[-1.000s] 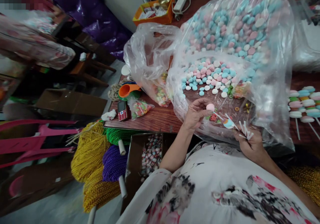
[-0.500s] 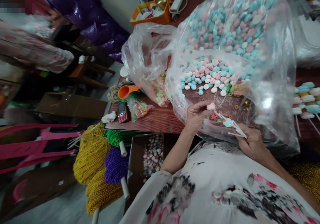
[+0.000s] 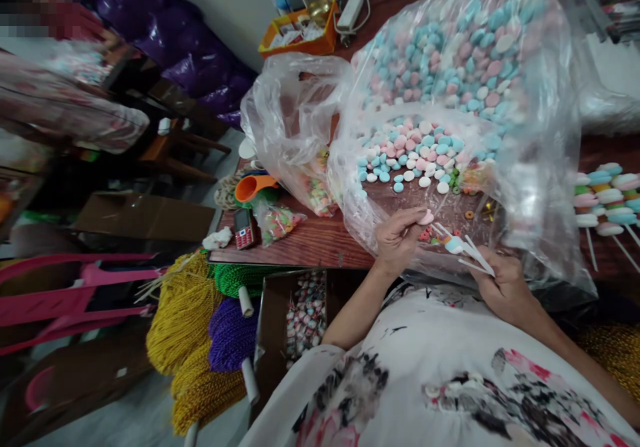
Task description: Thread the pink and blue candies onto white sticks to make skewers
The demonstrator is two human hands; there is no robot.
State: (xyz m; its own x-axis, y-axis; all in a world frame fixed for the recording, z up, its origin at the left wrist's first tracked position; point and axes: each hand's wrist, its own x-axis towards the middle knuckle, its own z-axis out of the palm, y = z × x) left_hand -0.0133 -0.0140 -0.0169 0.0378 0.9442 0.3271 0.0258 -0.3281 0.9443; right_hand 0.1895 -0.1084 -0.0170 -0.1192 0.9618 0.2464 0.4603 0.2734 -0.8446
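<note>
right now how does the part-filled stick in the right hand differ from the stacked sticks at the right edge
The part-filled stick carries only a short row; the stacked sticks carry longer rows. The part-filled stick is held in the right hand; the stacked sticks lie on the table. Both have white shafts and pale-blue discs.

Clear glossy plastic bag (image 3: 537,167), smooth matt discs (image 3: 410,146), wood-grained tabletop (image 3: 313,244) with slight sheen.

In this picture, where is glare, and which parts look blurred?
Head view: right-side glare on the big clear bag, sheen on the purple plastic; at its left edge, the other person's clothing and pink chair look smeared; near centre, the left hand looks sharper.
</note>
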